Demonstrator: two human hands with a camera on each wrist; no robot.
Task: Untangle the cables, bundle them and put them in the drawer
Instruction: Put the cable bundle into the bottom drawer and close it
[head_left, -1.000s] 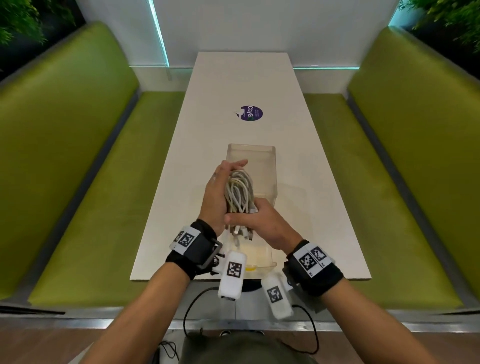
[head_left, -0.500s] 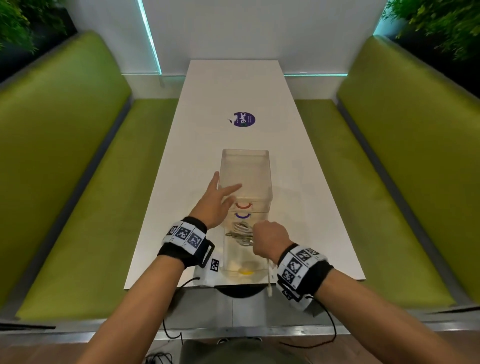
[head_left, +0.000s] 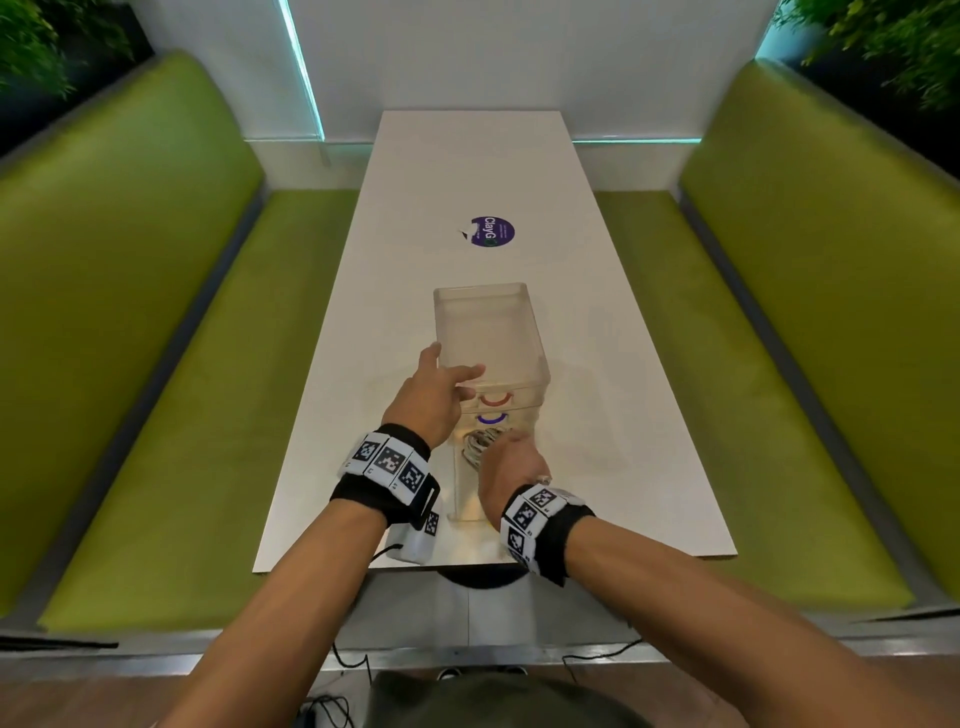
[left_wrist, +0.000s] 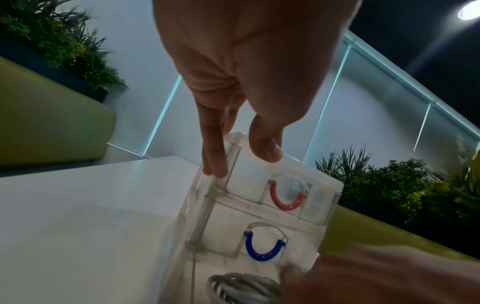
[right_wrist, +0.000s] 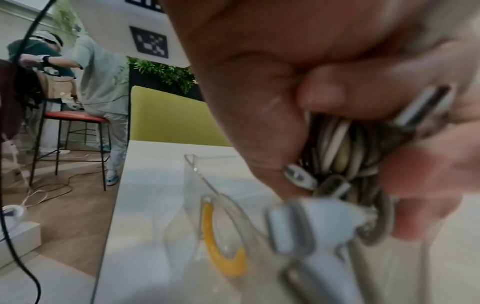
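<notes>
A clear plastic drawer unit (head_left: 488, 332) stands on the white table (head_left: 363, 364), with a red handle (head_left: 495, 401) above a blue handle (head_left: 492, 419). Its bottom drawer (head_left: 465, 499), with a yellow handle (right_wrist: 223, 246), is pulled out toward me. My left hand (head_left: 436, 395) rests with straight fingers (left_wrist: 215, 160) on the unit's near left top corner. My right hand (head_left: 511, 467) grips the coiled bundle of white cables (right_wrist: 342, 156) low over the open drawer. The coil (head_left: 480, 444) shows just beyond that hand's knuckles. Whether the bundle touches the drawer floor is hidden.
A purple round sticker (head_left: 491, 232) lies farther up the table. Green benches (head_left: 156, 364) line both sides. A white tagged box (head_left: 415, 540) sits at the near table edge. In the right wrist view a person (right_wrist: 101, 86) stands by a red stool (right_wrist: 75, 119).
My left hand let go of the bundle and moved onto the unit's top corner. My right hand brought the bundle down from above the unit to the open bottom drawer.
</notes>
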